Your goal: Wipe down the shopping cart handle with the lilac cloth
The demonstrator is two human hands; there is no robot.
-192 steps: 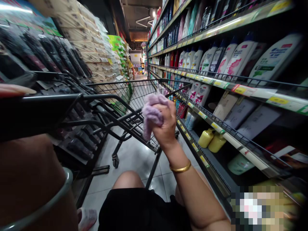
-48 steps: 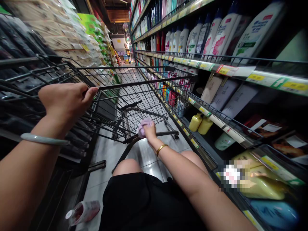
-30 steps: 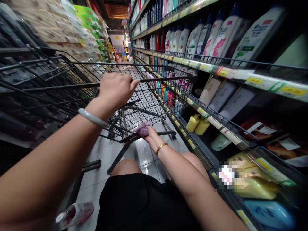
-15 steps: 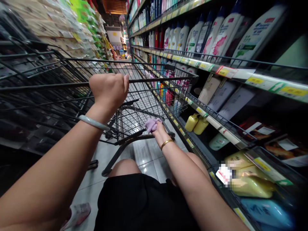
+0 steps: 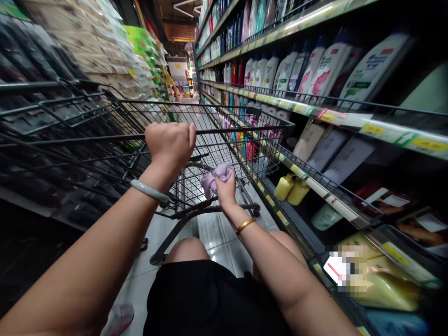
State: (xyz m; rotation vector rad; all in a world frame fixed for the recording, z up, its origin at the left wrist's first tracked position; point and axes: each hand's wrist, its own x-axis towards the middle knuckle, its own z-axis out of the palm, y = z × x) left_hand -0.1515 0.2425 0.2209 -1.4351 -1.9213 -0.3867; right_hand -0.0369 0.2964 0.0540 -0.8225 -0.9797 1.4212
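A black wire shopping cart [image 5: 241,131] stands before me, angled across the aisle. My left hand [image 5: 170,142] is wrapped round its top rail, with a pale bangle [image 5: 149,190] on that wrist. Lower and to the right, my right hand [image 5: 227,189] grips a crumpled lilac cloth [image 5: 212,179] close to the cart's lower frame. Whether the cloth touches the wire mesh I cannot tell. A gold bracelet [image 5: 245,226] circles the right wrist.
On the right, shelves hold shampoo bottles [image 5: 325,70], yellow bottles [image 5: 297,190] and boxes [image 5: 345,158]. Packaged goods [image 5: 80,42] hang along the left. Grey floor tiles [image 5: 213,231] lie beneath the cart. A shelf edge [image 5: 325,198] runs near my right arm.
My right hand has risen slightly with the cloth, and more of the cloth shows on its left. My left hand stays on the rail. The whole view has shifted a little.
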